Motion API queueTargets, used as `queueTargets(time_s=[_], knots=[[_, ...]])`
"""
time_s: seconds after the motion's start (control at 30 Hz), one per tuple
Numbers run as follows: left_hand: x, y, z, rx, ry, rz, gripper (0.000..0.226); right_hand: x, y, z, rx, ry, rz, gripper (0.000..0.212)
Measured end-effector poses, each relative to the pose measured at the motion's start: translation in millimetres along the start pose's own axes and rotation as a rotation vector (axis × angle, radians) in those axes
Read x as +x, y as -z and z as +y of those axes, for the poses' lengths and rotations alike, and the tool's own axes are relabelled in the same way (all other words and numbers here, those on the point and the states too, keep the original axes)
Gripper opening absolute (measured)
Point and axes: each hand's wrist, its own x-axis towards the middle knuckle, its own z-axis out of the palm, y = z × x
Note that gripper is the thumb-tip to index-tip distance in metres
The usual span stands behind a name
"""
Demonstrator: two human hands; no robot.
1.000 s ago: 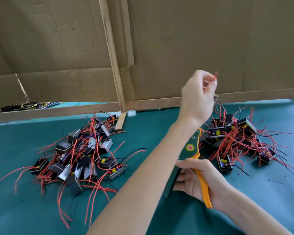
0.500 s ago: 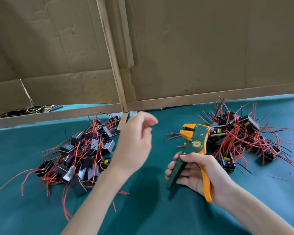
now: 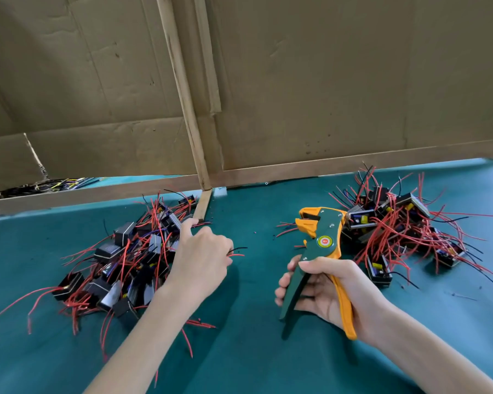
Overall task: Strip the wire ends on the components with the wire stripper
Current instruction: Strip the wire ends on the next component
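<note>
My right hand (image 3: 328, 294) grips the handles of the green and orange wire stripper (image 3: 322, 231), which stands upright over the teal mat with its jaws pointing left and nothing in them. My left hand (image 3: 199, 257) reaches down at the right edge of the left pile of black components with red wires (image 3: 117, 265). Its fingers are curled, and a red and a black wire end (image 3: 238, 251) stick out from under them. What those wires are attached to is hidden by the hand. A second pile of components (image 3: 396, 231) lies to the right of the stripper.
A cardboard wall (image 3: 325, 81) with a wooden batten (image 3: 182, 95) and a wooden base rail closes off the back. Loose wires (image 3: 46, 186) show through a gap at the far left. Scraps of red wire (image 3: 199, 324) lie on the teal mat (image 3: 254, 351) near my left forearm.
My left hand has swung from the right pile, past the middle, down to the left pile and curled over wires there. The stripper has stayed upright in my right hand.
</note>
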Motion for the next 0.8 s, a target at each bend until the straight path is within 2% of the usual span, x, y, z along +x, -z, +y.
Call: queueTargets(time_s=[0.07,0.2,0.3,0.4,0.47,0.63,0.8], knots=[[8,2,-2,-0.121,-0.033,0.0,0.013,0,1,0,-0.004,-0.002,-0.002,0.013],[25,10,-7,-0.553,-0.054,0.026,0.003,0,2,-2,-0.048,0.006,-0.025,0.013],[36,25,-16,-0.802,-0.054,-0.056,0.012,0,4,-3,-0.093,0.013,-0.045,0.014],[43,31,-22,-1.078,-0.028,-0.118,0.005,0,6,-3,-0.113,0.018,-0.061,0.015],[41,28,-17,-1.253,-0.005,-0.103,0.003,1,7,-3,-0.126,0.017,-0.065,0.015],[29,12,-5,-1.379,0.044,-0.063,0.009,0,6,-2,-0.147,0.01,-0.067,0.023],[27,21,-15,-1.547,0.096,0.119,0.013,-4,2,-3,-0.148,0.023,-0.069,0.016]])
